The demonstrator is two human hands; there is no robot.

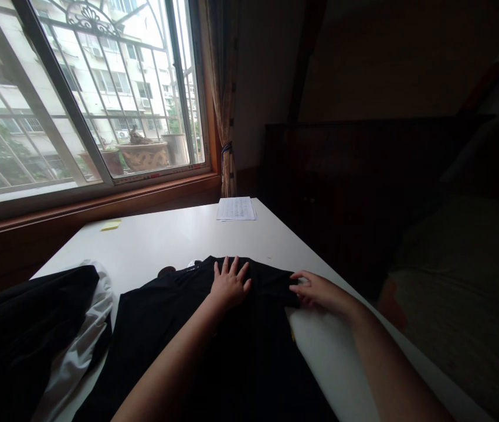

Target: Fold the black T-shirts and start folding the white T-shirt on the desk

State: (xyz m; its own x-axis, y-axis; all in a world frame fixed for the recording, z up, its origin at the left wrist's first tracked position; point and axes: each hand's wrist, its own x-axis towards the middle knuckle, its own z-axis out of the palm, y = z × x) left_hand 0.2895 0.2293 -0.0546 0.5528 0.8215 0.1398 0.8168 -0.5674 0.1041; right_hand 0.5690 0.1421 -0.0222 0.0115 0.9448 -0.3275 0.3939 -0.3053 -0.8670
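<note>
A black garment (249, 351) lies spread over the white table (170, 234), its top edge toward the window. My left hand (230, 284) rests flat on its upper part, palm down, with the fingers spread. At the garment's right upper corner is my right hand (317, 290), fingers bent and somewhat apart, touching or just beside the cloth's edge. Whether the cloth is between its fingers is hard to see in the dim light. Small round objects (167, 271) show partly from behind the garment's top edge.
More black cloth (24, 322) and white cloth (84, 340) are heaped at the left. Papers (236, 208) lie at the table's far end, a yellow note (111, 225) at the far left. A barred window (112, 88) and a tied curtain (227, 117) stand beyond.
</note>
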